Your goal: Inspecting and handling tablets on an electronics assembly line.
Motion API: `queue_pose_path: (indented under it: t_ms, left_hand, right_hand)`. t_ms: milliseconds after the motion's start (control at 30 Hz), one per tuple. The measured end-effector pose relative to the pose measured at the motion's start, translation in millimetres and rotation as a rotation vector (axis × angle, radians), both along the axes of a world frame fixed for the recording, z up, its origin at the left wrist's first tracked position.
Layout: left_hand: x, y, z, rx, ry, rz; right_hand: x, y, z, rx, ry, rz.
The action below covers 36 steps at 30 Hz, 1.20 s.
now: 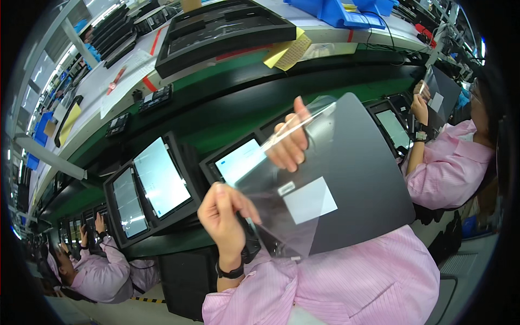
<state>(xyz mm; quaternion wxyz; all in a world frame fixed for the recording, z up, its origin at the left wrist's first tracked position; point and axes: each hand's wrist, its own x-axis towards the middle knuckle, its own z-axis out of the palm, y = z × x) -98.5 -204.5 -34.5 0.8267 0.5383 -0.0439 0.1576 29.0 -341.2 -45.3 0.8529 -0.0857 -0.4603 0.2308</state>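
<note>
A large dark grey sheet (368, 162) with rounded corners stands tilted before my chest. A wide clear plastic film (260, 189) overlaps its left side, bearing or covering a white rectangular label (310, 200) and a smaller label (286, 188). My left hand (222, 216), a black strap on its wrist, pinches the film's left edge between thumb and fingers. My right hand (290, 141) shows through the film near its upper edge, fingers curled and thumb up, gripping it there. Its forearm is hidden behind the dark sheet.
Black trays with lit screens (162, 176) lie on the green bench to the left; another screen (238, 160) is behind the film. A black foam tray (222, 32) and blue bins (336, 13) sit on the shelf. Co-workers sit at right (449, 162) and lower left (105, 276).
</note>
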Motion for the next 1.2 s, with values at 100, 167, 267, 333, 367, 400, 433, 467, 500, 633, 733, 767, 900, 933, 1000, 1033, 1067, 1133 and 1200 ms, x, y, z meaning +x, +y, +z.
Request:
queue_pose_path:
  t_ms: [100, 167, 267, 333, 367, 400, 433, 467, 500, 633, 733, 767, 900, 933, 1000, 1033, 1067, 1133, 1200]
  left_hand:
    - [0, 4, -2, 0.021, 0.03, 0.034]
    - [2, 7, 0, 0.021, 0.027, 0.039]
    - [8, 13, 7, 0.062, 0.023, 0.047]
    - [14, 18, 14, 0.087, 0.052, 0.014]
    - [18, 19, 17, 0.104, 0.061, 0.006]
    - [23, 19, 20, 0.092, 0.068, -0.002]
    - [26, 18, 22, 0.101, 0.067, 0.001]
    - [30, 17, 25, 0.099, 0.064, 0.007]
    - [34, 17, 28, 0.116, 0.056, 0.013]
    - [39, 16, 38, 0.145, 0.037, -0.037]
    - [42, 15, 42, 0.172, 0.034, -0.033]
    - [44, 15, 44, 0.17, 0.013, -0.044]
    - [40, 14, 57, 0.155, -0.093, -0.069]
    - [35, 15, 62, 0.124, -0.121, -0.048]
    - [16, 11, 69, 0.197, -0.197, 0.053]
    - [4, 7, 71, 0.257, -0.303, 0.04]
    - [-4, 6, 74, 0.534, -0.522, 0.115]
    - [-13, 0, 74, 0.846, -0.927, -0.018]
    - [-19, -7, 69, 1.215, -1.236, -0.02]
  right_hand:
    - [-3, 9, -3, 0.029, -0.011, 0.074]
    - [-4, 14, -3, 0.073, 0.05, 0.206]
    - [6, 25, -4, 0.156, -0.045, 0.252]
    - [20, 32, -6, 0.243, -0.134, 0.283]
    - [26, 35, -7, 0.289, -0.174, 0.294]
    - [32, 38, -10, 0.329, -0.218, 0.306]
    - [38, 41, -12, 0.337, -0.197, 0.294]
    - [44, 45, -15, 0.392, -0.218, 0.309]
    - [48, 46, -18, 0.443, -0.247, 0.325]
    - [55, 48, -28, 0.522, -0.303, 0.384]
    - [47, 38, -26, 0.449, -0.282, 0.356]
    - [43, 32, -22, 0.415, -0.268, 0.337]
    - [22, -4, 0, 0.163, -0.126, 0.135]
    - [17, -13, 6, 0.037, -0.042, 0.078]
    - [14, -17, 15, -0.161, 0.121, -0.076]
    - [15, -15, 17, -0.154, 0.099, -0.068]
    - [18, -9, 21, -0.026, -0.002, 0.051]
    - [13, -4, 21, -0.025, 0.034, -0.443]
    - [8, -4, 22, -0.205, 0.05, -0.764]
